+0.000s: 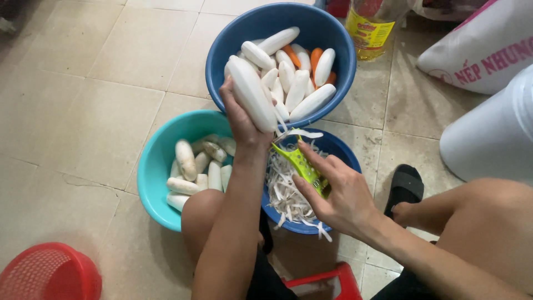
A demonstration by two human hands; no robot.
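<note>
A: Nearest to us are the person's bent knees and forearms, with the corner of a red stool (333,278) showing between them. What are the hands doing?

B: The left hand (240,119) is closed around the lower end of a long white radish (251,93), holding it slanted over the floor between the basins. The right hand (338,194) grips a yellow-green peeler (300,164), forefinger laid along its handle, blade touching the radish's near end.

A: And where do the peelings go?

B: Into the small dark blue basin (344,153) right under the blade; it is full of white strips. Peeled radishes and a few carrots fill the big blue basin (222,61) beyond, and the teal basin (152,166) to the left holds rough, unpeeled ones.

A: How should this stroke go, would you say?

B: Keep the blade shallow, draw it along the length and away from the gripping fingers, and turn the radish a little after each strip, staying above that small basin.
</note>
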